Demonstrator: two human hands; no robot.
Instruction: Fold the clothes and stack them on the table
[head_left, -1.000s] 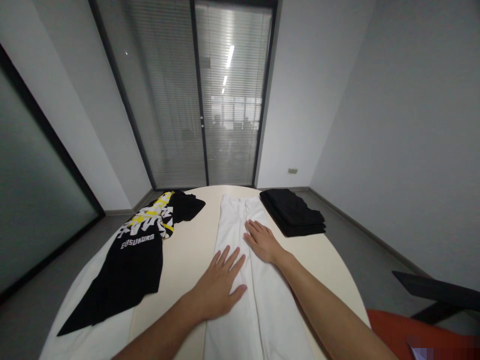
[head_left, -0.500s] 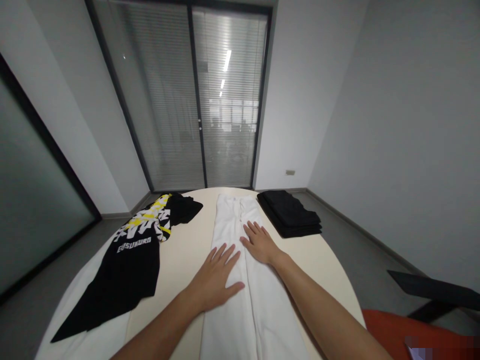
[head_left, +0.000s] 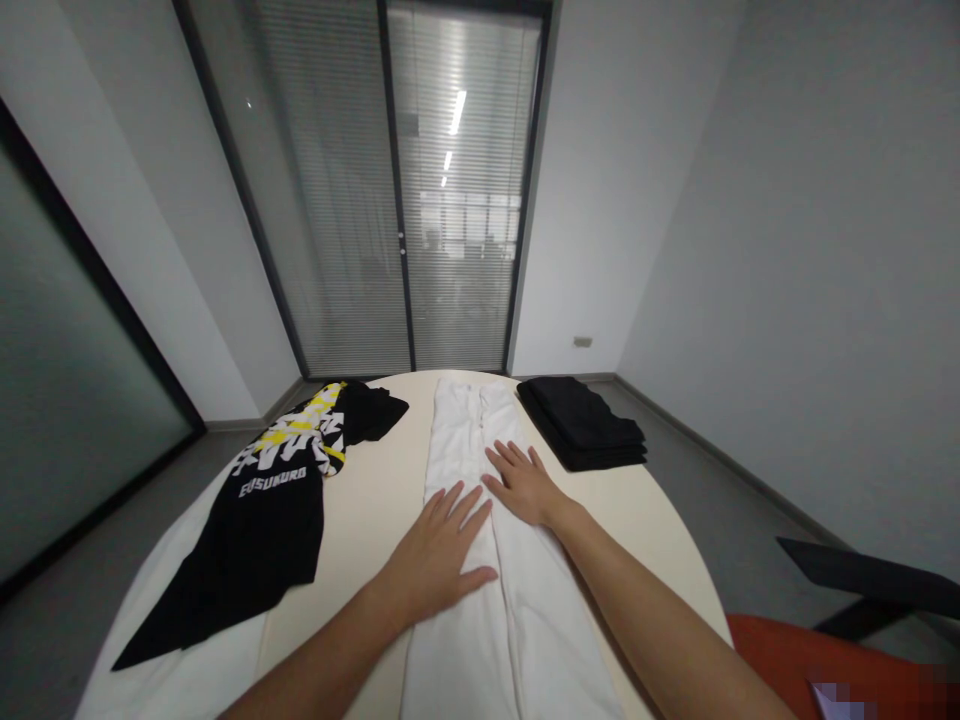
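Note:
White trousers (head_left: 465, 620) lie lengthwise down the middle of the round table, waistband at the far end and legs running toward me. My left hand (head_left: 442, 550) rests flat on the left leg, fingers spread. A bit farther up, my right hand (head_left: 523, 485) lies palm down on the right side, its fingers also apart. Neither hand grips the cloth. The near end of the legs runs out of the bottom of the view.
A black T-shirt with a yellow and white print (head_left: 262, 520) lies on the table's left, over some white cloth (head_left: 191, 670). Folded black garments (head_left: 581, 425) are stacked at the far right of the pale tabletop (head_left: 667, 560). An orange chair (head_left: 780, 640) stands at right.
My left hand has slid slightly to the right on the trousers. The right hand stays nearly where it was, and the camera view has shifted a little.

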